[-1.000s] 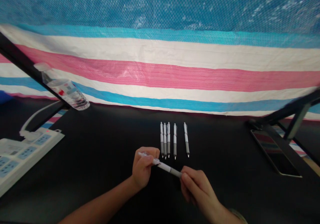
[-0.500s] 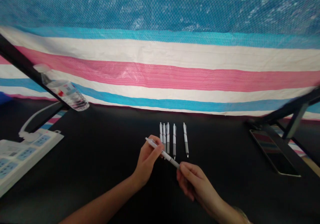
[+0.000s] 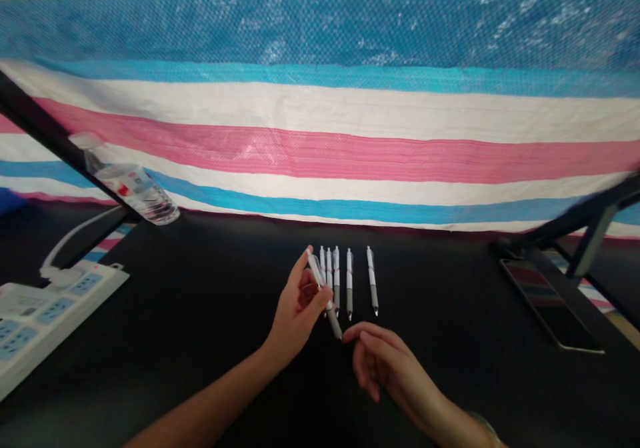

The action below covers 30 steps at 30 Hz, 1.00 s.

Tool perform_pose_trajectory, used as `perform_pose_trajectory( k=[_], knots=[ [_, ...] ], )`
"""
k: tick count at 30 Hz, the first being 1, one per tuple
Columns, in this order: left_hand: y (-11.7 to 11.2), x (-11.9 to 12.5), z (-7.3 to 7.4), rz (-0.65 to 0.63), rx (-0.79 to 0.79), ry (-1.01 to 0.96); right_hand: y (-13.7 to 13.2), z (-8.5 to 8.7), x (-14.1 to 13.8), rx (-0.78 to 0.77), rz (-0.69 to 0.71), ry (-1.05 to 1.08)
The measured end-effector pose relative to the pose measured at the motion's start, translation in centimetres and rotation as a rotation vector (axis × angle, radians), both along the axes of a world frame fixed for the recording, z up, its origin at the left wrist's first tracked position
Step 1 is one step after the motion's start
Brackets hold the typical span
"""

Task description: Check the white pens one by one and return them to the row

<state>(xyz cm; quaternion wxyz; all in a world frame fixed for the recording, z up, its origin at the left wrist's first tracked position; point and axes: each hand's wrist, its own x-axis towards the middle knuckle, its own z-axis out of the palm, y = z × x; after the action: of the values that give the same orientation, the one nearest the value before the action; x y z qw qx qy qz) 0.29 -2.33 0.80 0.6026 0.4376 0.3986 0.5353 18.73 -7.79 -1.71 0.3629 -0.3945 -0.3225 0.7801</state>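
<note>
From afar I judge the pen (image 3: 317, 271), pinched in the left hand (image 3: 294, 319) in front of the pen row (image 3: 349, 275), light, stiff, slickish, best held at its grey grip (image 3: 334, 323), near the loosely parted right hand (image 3: 385, 363).

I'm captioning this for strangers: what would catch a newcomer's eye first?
Probably the striped sheet, its blue, white and pink bands filling the upper half of the view. Below centre, the left hand holds a white-and-grey pen, with the right hand near its tip. Five similar pens lie just beyond.
</note>
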Motion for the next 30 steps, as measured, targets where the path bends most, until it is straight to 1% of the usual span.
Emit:
perform_pose_trajectory(
  k=[2, 5, 8, 14, 23, 30],
  knots=[
    [0.1, -0.1, 0.3, 0.019, -0.011, -0.009, 0.0, 0.1, 0.0, -0.001, 0.0, 0.013],
    [0.3, -0.3, 0.6, 0.003, -0.012, -0.002, 0.1, 0.3, 0.0, -0.005, -0.001, 0.011],
    [0.5, -0.5, 0.6, -0.026, -0.001, 0.016, 0.2, 0.5, 0.0, -0.021, -0.001, 0.018],
    [0.7, -0.6, 0.5, -0.012, -0.009, 0.006, 0.1, 0.2, 0.0, -0.027, -0.001, 0.021],
    [0.9, -0.8, 0.3, -0.062, -0.024, 0.036, 0.1, 0.2, 0.0, -0.036, -0.018, 0.035],
    [1.1, -0.8, 0.4, -0.051, -0.04, 0.026, 0.2, -0.2, 0.1, -0.037, -0.017, 0.047]
  ],
)
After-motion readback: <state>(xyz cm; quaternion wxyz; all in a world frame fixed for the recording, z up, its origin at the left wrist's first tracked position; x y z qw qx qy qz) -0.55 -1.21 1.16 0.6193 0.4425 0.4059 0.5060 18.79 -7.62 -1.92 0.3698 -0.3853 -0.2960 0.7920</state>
